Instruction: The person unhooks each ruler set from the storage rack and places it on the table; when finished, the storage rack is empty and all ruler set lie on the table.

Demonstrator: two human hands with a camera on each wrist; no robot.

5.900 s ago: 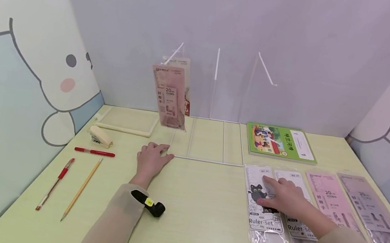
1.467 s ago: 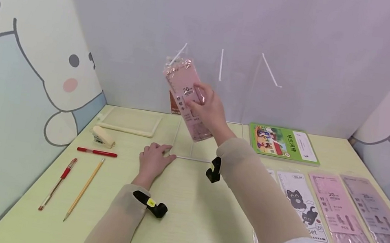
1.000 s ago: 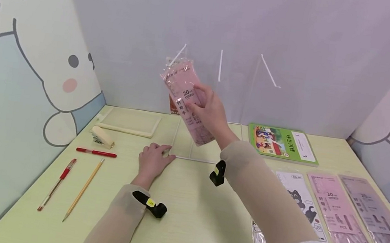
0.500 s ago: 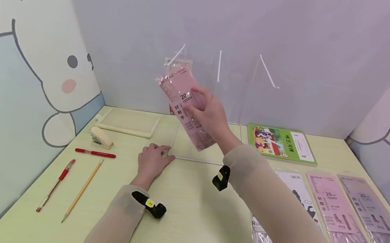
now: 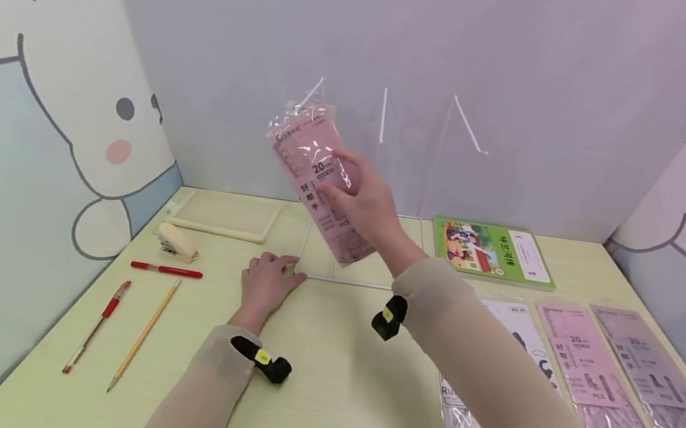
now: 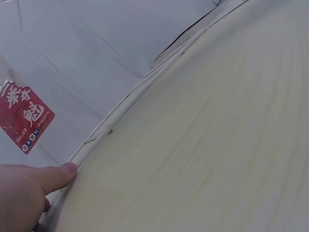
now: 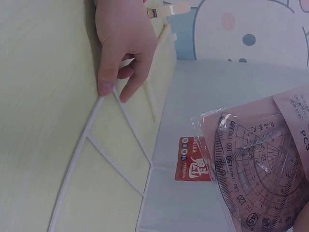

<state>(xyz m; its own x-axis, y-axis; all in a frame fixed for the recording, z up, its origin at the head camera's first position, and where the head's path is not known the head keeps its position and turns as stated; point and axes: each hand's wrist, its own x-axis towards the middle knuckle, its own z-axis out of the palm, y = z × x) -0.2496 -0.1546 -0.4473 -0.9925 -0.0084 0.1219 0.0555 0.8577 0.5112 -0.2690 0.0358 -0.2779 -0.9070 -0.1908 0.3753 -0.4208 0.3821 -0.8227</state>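
Observation:
In the head view my right hand [image 5: 364, 202] pinches a pink ruler set [image 5: 301, 154] in clear plastic by its right edge. The pack tilts to the left, its top in front of the left hook [image 5: 313, 91] of a white wire rack [image 5: 362, 285]. Whether it still touches the hook I cannot tell. A clear protractor [image 7: 251, 164] shows inside it in the right wrist view. Behind it hangs another ruler pack with a red label [image 6: 28, 116], mostly hidden in the head view. My left hand [image 5: 268, 280] grips the rack's front left base corner between thumb and fingers.
White cat ruler sets [image 5: 514, 323], partly under my right arm, lie beside pink [image 5: 578, 353] and grey [image 5: 643, 355] ones. A green book [image 5: 490, 251] lies behind them. At left are a mesh pouch [image 5: 222, 214], stapler [image 5: 178, 241], red pens [image 5: 166, 269] and pencil [image 5: 145, 332].
Earlier my right hand touched the white cat sets while the pink set hung on the left hook. It now holds the pink set, which has drawn slightly left and down. My left hand stays put.

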